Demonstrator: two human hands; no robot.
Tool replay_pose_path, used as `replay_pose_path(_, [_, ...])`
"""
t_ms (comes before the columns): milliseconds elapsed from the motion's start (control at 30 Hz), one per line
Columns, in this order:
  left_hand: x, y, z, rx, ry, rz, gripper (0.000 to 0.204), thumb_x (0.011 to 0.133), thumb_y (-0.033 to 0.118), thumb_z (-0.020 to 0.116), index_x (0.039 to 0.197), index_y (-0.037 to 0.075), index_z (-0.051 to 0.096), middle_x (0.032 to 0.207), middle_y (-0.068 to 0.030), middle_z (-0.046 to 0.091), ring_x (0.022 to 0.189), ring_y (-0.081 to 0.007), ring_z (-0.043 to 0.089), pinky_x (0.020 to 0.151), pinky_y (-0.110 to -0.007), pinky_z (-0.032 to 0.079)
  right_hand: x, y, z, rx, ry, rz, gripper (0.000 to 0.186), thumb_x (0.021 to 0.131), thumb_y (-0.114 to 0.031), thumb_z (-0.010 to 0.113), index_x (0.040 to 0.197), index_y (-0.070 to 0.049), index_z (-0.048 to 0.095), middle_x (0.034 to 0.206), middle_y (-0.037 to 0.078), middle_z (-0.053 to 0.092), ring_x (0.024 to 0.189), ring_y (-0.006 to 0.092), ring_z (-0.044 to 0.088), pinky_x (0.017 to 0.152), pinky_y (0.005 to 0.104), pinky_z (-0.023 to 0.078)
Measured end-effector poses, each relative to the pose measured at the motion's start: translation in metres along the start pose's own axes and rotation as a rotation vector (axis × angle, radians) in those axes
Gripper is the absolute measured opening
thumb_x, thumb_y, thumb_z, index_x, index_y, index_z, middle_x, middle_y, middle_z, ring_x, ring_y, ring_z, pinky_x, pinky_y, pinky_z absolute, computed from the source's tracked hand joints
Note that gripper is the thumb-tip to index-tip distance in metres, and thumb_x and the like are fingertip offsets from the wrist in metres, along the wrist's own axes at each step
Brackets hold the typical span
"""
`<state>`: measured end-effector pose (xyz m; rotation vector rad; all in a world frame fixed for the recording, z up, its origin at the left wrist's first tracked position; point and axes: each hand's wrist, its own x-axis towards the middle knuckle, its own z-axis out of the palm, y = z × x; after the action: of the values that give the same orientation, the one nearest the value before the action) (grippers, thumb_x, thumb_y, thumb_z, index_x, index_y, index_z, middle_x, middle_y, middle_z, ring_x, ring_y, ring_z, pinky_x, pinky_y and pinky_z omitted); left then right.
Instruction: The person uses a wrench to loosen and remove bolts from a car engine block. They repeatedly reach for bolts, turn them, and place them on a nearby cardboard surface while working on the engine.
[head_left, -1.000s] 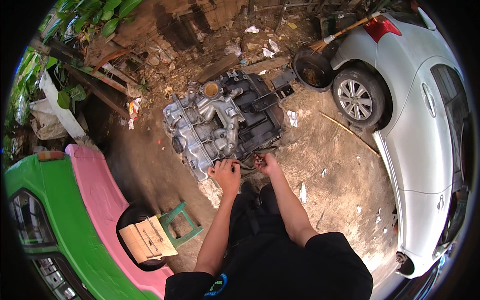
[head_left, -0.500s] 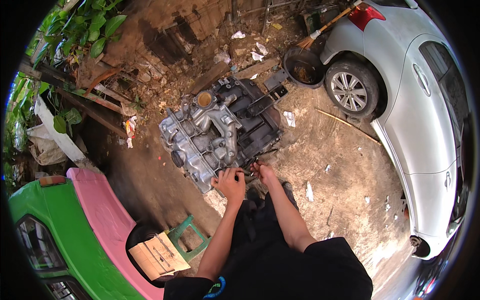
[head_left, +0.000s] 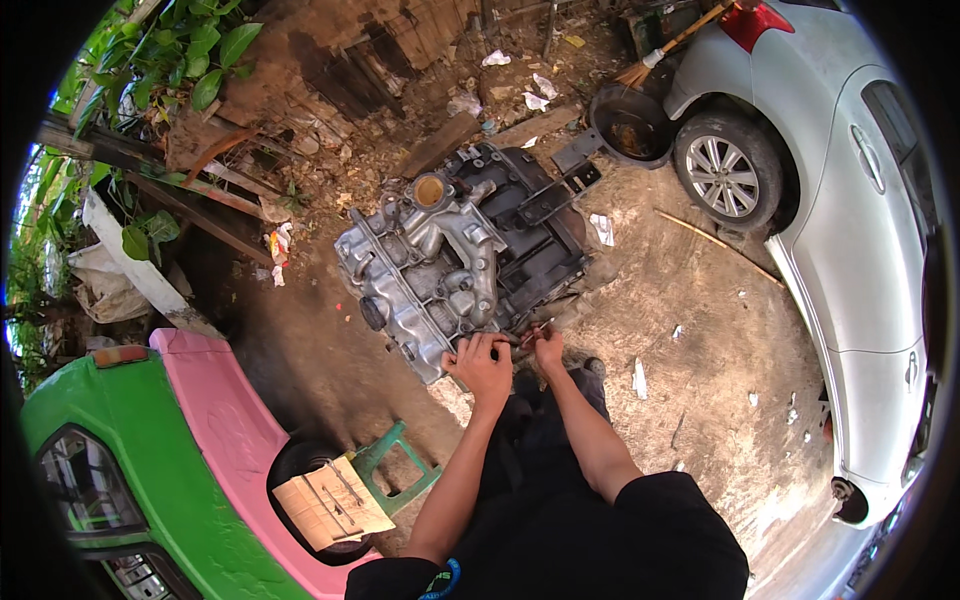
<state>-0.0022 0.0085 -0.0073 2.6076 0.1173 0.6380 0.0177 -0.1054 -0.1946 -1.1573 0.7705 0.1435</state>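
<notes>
A silver and black engine block (head_left: 420, 280) lies on the ground in front of me. My left hand (head_left: 480, 365) is at the engine's near edge, fingers bent over it and gripping it. To its right, my right hand (head_left: 548, 350) is closed on a small, thin metal tool (head_left: 540, 328), low beside the same edge. The tool's working end is too small to make out. The engine has a round opening (head_left: 430, 191) on top and a dark bracket (head_left: 580, 165) sticking out at the back right.
A silver car (head_left: 870, 300) stands right. A black basin (head_left: 630, 135), broom (head_left: 680, 40) and stick (head_left: 720, 250) are near it. Left are a green and pink vehicle body (head_left: 110, 440), cardboard (head_left: 320, 500) on a tyre, and a green stool (head_left: 415, 480). Planks (head_left: 440, 140) and litter lie behind.
The view has shifted a little. My right hand has moved slightly and turned, so the thin tool shows more above its fingers. My left hand remains on the engine's edge.
</notes>
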Motion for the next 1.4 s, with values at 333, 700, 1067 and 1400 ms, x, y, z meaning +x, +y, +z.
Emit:
replay_pose_path(333, [0.003,0.002,-0.002,-0.035,0.014,0.005,0.012,0.085,0.011,0.067,0.076,0.018,0.069,0.078,0.0065,0.066,0.077,-0.0171,0.056,0.087,-0.041,0.028,-0.02,-0.048,-0.009,-0.085,-0.125,0.12,0.025,0.107,-0.015,0.057,0.121,0.005,0.065,0.078,0.005,0.064,0.062,0.0124,0.056,0.047,0.0309,0.037])
replay_pose_path(700, [0.003,0.003,-0.001,-0.046,0.021,0.0,0.012,0.085,0.011,0.066,0.075,0.017,0.067,0.078,0.0053,0.066,0.078,-0.0181,0.056,0.087,-0.043,0.028,0.031,-0.075,-0.016,0.193,-0.251,0.492,0.01,0.101,-0.006,0.055,0.098,0.002,0.06,0.082,0.007,0.061,0.063,0.0112,0.053,0.043,0.0238,0.034])
replay_pose_path(1067, [0.003,0.003,-0.001,-0.037,-0.005,-0.031,0.01,0.084,0.012,0.066,0.076,0.018,0.068,0.08,0.0058,0.067,0.08,-0.018,0.058,0.089,-0.043,0.028,-0.007,-0.052,0.008,0.054,-0.178,0.316,0.019,0.101,-0.018,0.068,0.107,0.0,0.065,0.095,0.008,0.073,0.062,0.0156,0.059,0.055,0.0317,0.05])
replay_pose_path(1400, [0.001,0.0,0.001,-0.034,-0.003,-0.024,0.011,0.084,0.012,0.065,0.076,0.019,0.068,0.08,0.0068,0.067,0.08,-0.017,0.058,0.089,-0.042,0.028,0.019,0.017,0.003,-0.477,0.146,-0.386,0.015,0.092,-0.004,0.074,0.093,0.01,0.069,0.072,0.009,0.062,0.075,0.0166,0.067,0.065,0.0369,0.052])
